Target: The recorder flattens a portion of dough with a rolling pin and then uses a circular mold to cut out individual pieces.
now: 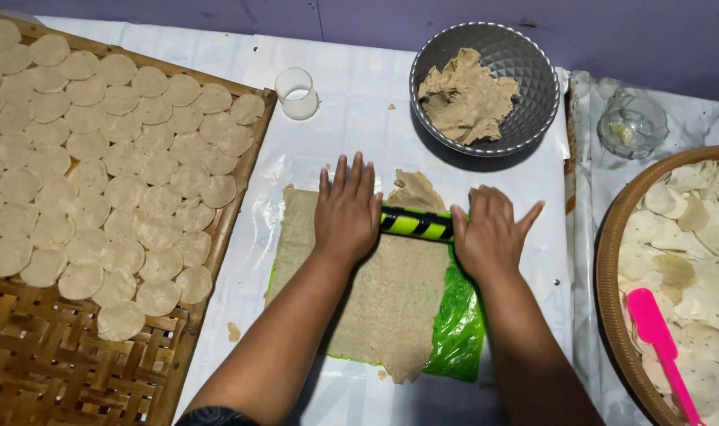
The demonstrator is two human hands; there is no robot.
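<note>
A flat sheet of beige dough [391,300] lies on a green plastic sheet [458,331] in the middle of the white-covered table. Across its far part rests a black and yellow-green striped rolling pin [416,224]. My left hand [346,211] presses palm-down on the pin's left end, fingers stretched forward. My right hand [490,235] presses on its right end, thumb spread outward. Both palms lie flat on the pin and hide its ends.
A woven bamboo tray [75,371] at the left holds several round dough discs [99,158]. A clear round cutter [297,93] stands behind. A grey bowl [525,71] holds leftover dough. A basket [612,268] at right holds dough scraps and a pink spatula [661,335]. A glass dish [632,125] sits nearby.
</note>
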